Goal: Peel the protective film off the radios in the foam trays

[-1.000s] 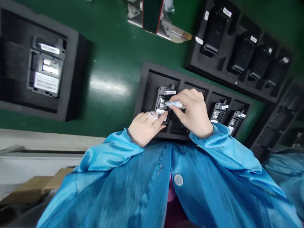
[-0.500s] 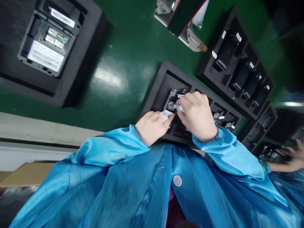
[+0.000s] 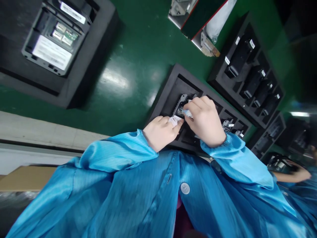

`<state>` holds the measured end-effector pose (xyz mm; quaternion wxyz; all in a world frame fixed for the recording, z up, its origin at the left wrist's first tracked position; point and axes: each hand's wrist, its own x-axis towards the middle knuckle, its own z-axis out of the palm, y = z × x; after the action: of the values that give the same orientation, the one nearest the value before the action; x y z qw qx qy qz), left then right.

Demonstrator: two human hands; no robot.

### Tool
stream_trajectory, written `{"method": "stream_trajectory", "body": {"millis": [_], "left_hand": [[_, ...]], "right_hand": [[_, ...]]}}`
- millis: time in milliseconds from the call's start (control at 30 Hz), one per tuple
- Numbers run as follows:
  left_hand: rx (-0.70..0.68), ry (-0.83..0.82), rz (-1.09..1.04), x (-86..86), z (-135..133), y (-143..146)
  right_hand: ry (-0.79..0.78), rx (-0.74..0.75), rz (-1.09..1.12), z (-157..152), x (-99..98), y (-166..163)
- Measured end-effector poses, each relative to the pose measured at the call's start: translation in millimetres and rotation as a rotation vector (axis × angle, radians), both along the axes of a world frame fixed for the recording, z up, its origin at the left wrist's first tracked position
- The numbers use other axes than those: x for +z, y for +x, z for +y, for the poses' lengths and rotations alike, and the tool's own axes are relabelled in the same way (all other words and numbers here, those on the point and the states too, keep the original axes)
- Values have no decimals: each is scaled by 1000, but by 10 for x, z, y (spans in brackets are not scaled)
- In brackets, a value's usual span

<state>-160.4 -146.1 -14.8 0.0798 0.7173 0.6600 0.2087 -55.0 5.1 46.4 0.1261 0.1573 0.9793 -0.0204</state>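
Note:
In the head view, a black handheld device [image 3: 180, 105] lies tilted in a compartment of the black foam tray [image 3: 158, 96], its open bay facing up. My left hand [image 3: 163, 131] grips its near end, thumb and fingers closed about the edge. Something whitish by those fingertips could be a label or a finger cover; I cannot tell. Over the bay, my right hand [image 3: 204, 120] pinches a small pale-blue and white piece [image 3: 187, 113], soft-looking, whose tip reaches down to the device. The right fingers hide the device's far side.
A larger foam tray [image 3: 104, 49] at the upper left holds a similar open device [image 3: 51, 54]. Another tray [image 3: 220, 71] with several black devices lies at the right. A metal and green fixture [image 3: 195, 23] stands at the back. A co-worker's arm [image 3: 292, 176] is at the far right.
The whole view has shifted slightly. Both hands keep their places on the device, with only small finger movement. The co-worker's arm at the right has moved.

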Motion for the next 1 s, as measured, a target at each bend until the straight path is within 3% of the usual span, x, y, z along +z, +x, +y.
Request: {"method": "stream_trajectory", "body": {"millis": [133,233,300,367,467,567,633,733,800,900,1000], "left_hand": [[-26,-27,-1,-23,1,3],[-43,-48,-39,-54,-16,-3],[-43,22,-149,-10,-45,-56],[-12,108,-328,134,-79,-179],[119,118,-582,522,-95,-477],[295,149,-667,888,35,-825],[400,217,-657,982,247,-1057],[485,312,-617,866,699,-1382],[491,305,-666,707,998,-1553],[531,299,-778,507,1332,-1710],[513,290,-760,402,1576,-1803]], "right_hand": [[-58,-83,66,94,134,57],[-150,-270,254,239,284,132],[-174,-406,376,370,337,186],[-201,-528,457,512,328,219],[-263,-626,534,716,212,148],[-299,-612,557,868,35,-104],[-320,-608,528,925,-75,-317],[-289,-581,409,983,-154,-573],[-174,-580,431,1071,-113,-668],[-48,-723,747,1381,60,-751],[-251,-920,1037,1839,235,-871]]}}
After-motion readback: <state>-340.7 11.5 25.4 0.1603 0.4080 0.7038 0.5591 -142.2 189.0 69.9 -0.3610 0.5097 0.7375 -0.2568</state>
